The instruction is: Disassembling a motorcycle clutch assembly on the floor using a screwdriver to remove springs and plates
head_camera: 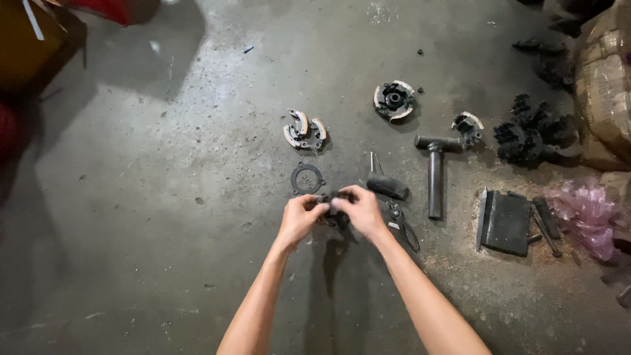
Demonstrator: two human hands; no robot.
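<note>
My left hand (300,217) and my right hand (360,209) meet above the concrete floor, both gripping a small dark metal part (335,212) between them. Most of that part is hidden by my fingers. Just beyond my hands lies a thin black ring-shaped plate (307,178). Farther off sits a pair of clutch shoes with pale linings (304,130). A black-handled screwdriver (384,183) rests close to my right hand.
A clutch assembly (394,100), a T-shaped steel wrench (435,167), a smaller shoe piece (468,124) and a black gear cluster (529,135) lie to the right. A dark flat block with tools (506,222), pink plastic (588,213) and taped cardboard (608,85) crowd the right edge.
</note>
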